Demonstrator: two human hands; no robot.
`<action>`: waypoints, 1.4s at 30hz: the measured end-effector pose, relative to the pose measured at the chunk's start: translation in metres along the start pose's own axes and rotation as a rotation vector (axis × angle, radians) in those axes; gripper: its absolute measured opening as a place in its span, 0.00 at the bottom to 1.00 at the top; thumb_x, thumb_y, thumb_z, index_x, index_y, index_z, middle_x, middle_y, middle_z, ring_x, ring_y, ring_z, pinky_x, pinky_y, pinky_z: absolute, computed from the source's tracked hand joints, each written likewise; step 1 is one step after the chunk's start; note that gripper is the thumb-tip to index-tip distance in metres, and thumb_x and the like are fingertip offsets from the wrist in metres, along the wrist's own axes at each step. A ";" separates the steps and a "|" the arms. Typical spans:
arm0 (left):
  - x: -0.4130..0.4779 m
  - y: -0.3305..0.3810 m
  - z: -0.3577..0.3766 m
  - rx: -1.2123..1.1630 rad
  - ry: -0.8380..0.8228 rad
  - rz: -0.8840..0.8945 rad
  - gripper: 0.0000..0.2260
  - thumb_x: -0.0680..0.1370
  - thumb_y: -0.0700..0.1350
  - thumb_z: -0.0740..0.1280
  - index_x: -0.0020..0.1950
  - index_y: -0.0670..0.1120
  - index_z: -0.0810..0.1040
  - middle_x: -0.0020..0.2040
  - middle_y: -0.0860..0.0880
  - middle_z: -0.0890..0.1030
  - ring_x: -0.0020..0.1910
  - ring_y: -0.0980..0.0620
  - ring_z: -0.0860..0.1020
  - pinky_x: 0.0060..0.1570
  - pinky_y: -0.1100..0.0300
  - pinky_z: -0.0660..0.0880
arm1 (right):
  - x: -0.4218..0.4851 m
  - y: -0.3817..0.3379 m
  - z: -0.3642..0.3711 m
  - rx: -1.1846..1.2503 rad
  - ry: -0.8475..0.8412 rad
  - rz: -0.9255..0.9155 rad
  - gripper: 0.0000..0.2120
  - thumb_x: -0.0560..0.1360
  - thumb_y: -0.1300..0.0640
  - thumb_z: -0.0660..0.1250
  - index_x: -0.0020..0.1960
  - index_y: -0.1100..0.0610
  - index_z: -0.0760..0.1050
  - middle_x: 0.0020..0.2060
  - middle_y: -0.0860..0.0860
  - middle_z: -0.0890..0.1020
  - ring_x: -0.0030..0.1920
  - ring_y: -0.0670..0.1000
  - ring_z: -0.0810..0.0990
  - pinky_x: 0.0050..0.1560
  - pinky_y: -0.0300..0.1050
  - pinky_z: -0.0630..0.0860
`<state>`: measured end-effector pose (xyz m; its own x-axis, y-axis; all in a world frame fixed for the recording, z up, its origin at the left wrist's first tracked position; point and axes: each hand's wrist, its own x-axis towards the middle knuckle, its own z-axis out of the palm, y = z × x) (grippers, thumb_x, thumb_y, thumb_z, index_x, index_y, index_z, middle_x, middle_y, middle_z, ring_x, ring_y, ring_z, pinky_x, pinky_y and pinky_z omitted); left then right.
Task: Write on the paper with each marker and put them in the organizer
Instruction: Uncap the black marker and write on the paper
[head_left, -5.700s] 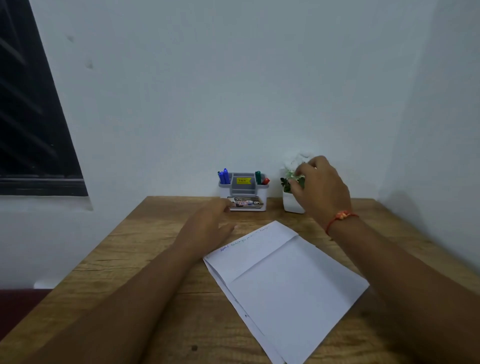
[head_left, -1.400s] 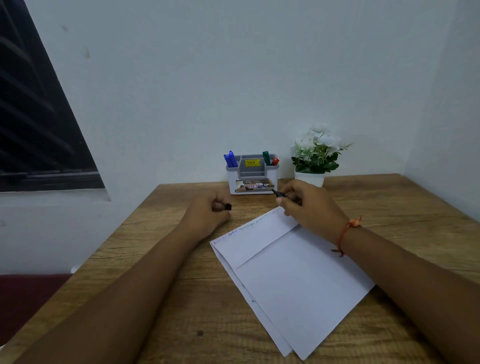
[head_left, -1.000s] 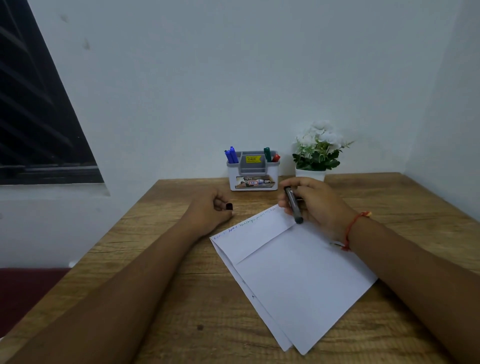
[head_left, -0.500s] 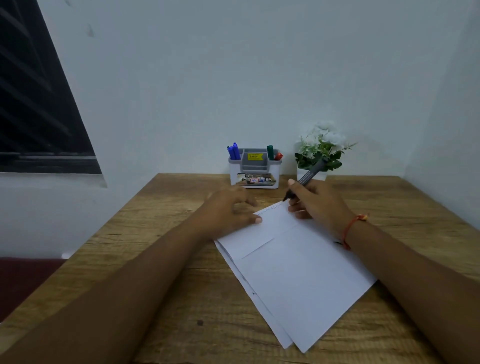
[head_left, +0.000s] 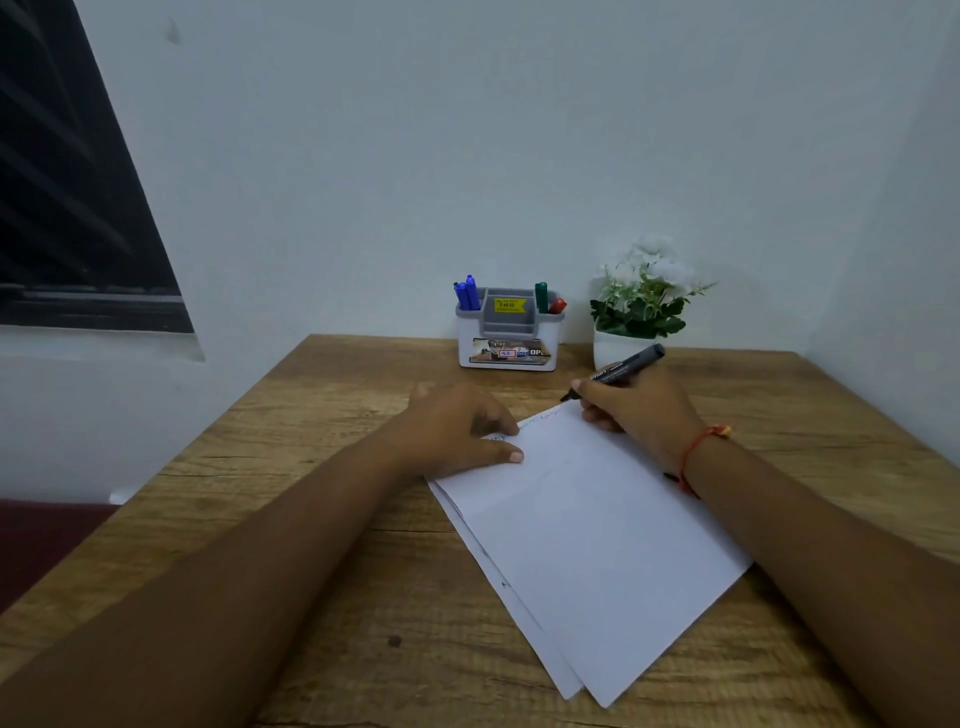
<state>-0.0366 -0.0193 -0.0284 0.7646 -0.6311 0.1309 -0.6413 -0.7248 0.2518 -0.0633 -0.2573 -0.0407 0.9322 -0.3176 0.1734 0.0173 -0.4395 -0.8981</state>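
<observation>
**Marker tip at the far corner of the paper**

Wall (head_left: 467, 156) comes first, big and white, with a dark window (head_left: 62, 208) on the left. A brown wooden table (head_left: 291, 467) stands against the wall.

White paper (head_left: 597, 545) lies near the middle of the table, turned a bit, with one corner pointing at the far edge. More sheets peek out from under it on the left side. A thin line of small writing (head_left: 535, 422) runs along its top edge.

The left hand (head_left: 457, 431) lies flat on the top left part of the paper. Its fingers are straight and a little apart, and they press the paper down.

The right hand (head_left: 644, 410) rests on the top right part of the paper. Its fingers and thumb are curled tight round a black marker (head_left: 618, 370). The marker leans back toward the far right corner of the table. Its tip is right at the far corner of the paper, but I cannot tell if it touches.

A white pot with white flowers (head_left: 639, 301) stands at the far edge of the table, behind the right hand.

The organizer (head_left: 506, 343) stands at the far edge too, just left of the pot. Two blue markers (head_left: 467, 293) stand in its left end. A green marker (head_left: 541, 297) and a red marker (head_left: 557, 305) stand in its right end.

A red string band (head_left: 701, 447) goes round the right wrist.
</observation>
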 end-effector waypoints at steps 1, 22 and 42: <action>-0.001 0.001 0.000 0.011 0.001 0.000 0.18 0.74 0.63 0.67 0.61 0.59 0.79 0.64 0.61 0.77 0.64 0.57 0.72 0.67 0.46 0.58 | 0.000 0.001 0.000 -0.023 0.005 0.002 0.12 0.74 0.52 0.76 0.42 0.62 0.83 0.35 0.56 0.87 0.36 0.52 0.85 0.40 0.47 0.82; 0.000 -0.002 -0.001 -0.019 0.004 0.020 0.19 0.73 0.63 0.68 0.61 0.59 0.79 0.62 0.60 0.79 0.58 0.59 0.72 0.65 0.44 0.66 | 0.005 0.001 0.000 -0.117 0.021 0.034 0.12 0.71 0.51 0.74 0.37 0.60 0.84 0.32 0.52 0.87 0.41 0.56 0.87 0.49 0.55 0.85; 0.001 -0.007 0.003 -0.040 0.015 0.030 0.18 0.73 0.64 0.68 0.60 0.60 0.80 0.61 0.61 0.79 0.56 0.61 0.72 0.64 0.44 0.67 | 0.004 -0.001 0.000 -0.148 0.040 0.048 0.13 0.70 0.52 0.71 0.36 0.62 0.83 0.33 0.55 0.87 0.37 0.55 0.86 0.48 0.58 0.84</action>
<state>-0.0314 -0.0159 -0.0327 0.7460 -0.6482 0.1529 -0.6613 -0.6936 0.2856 -0.0596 -0.2583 -0.0396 0.9154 -0.3734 0.1503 -0.0832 -0.5408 -0.8370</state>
